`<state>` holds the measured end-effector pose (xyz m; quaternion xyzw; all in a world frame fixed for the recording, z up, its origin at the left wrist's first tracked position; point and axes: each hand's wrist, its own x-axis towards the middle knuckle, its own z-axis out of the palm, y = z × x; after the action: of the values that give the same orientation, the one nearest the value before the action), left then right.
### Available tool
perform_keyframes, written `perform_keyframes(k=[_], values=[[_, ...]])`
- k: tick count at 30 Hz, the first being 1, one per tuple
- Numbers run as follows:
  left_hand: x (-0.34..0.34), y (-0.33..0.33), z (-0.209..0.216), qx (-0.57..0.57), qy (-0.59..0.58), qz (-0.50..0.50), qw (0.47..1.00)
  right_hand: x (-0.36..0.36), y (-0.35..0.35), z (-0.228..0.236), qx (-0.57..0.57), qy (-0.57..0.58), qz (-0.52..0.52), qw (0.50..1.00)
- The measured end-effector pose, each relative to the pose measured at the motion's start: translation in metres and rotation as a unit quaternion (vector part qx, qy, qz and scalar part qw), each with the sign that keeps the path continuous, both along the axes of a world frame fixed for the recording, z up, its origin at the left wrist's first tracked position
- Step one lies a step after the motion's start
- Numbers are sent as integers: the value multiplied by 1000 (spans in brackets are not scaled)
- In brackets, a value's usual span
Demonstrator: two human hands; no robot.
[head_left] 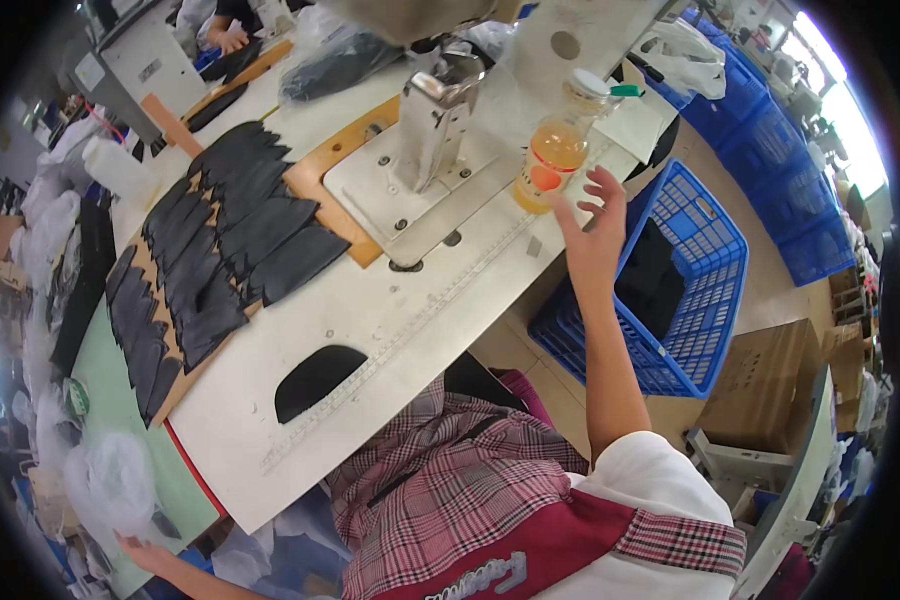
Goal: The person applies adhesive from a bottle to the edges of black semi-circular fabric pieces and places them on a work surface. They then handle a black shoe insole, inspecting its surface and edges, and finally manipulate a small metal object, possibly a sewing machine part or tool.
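Observation:
My right hand (598, 232) is raised at the right end of the white worktable (450, 325). Its fingers are apart and curved, with nothing in them. Right beside it stands a clear bottle of orange-yellow drink (558, 150); the thumb comes close to its base, and I cannot tell whether they touch. At the lower left, my left hand (145, 553) reaches out with fingers extended, next to a bundle of clear plastic (120, 478). Dark pieces (210, 245) lie in overlapping rows on a brown board. One black rounded piece (318, 382) lies nearer me, beside a transparent ruler (400, 345).
A sewing machine (435, 130) stands at the middle back. Blue crates (770, 150) line the right wall, and a blue basket (705, 210) holding something black sits below the table's right edge. A cardboard box (765, 385) is beyond it. Another person's hand (232, 40) shows at the far left.

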<state>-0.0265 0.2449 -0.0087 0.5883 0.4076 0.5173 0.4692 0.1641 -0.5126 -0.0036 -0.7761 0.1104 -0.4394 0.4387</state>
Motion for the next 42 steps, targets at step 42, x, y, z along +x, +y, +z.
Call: perform_keyframes(k=[42], values=[[177, -566, 158, 572, -36, -625, 531, -45, -3, -4, -5, 176, 240, 955]])
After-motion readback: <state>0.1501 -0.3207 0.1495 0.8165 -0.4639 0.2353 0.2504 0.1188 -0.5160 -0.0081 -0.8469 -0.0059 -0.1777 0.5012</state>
